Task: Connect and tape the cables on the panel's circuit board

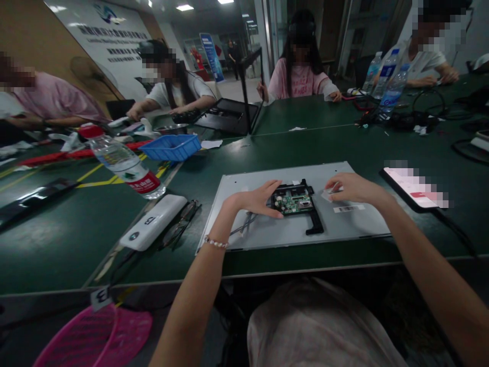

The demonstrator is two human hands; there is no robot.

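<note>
A pale grey flat panel (267,238) lies in front of me on the green table. On it sits a green circuit board (293,204) in a black plastic bracket (315,222) with an arm reaching toward me. My left hand (263,200) rests at the left edge of the board, its fingers and thumb spread apart. Grey cables (246,224) run out under that hand. To the right of the board, my right hand (353,187) pinches a small, whitish translucent piece (327,194) just over the panel. A barcode label (348,208) is stuck on the panel below it.
Left of the panel are a white power bank (155,222), glasses (180,224), a water bottle (126,165) and a blue tray (171,148). A phone (414,188) with a cable lies right. A pink basket (95,339) is below the table edge. Several people sit around the table.
</note>
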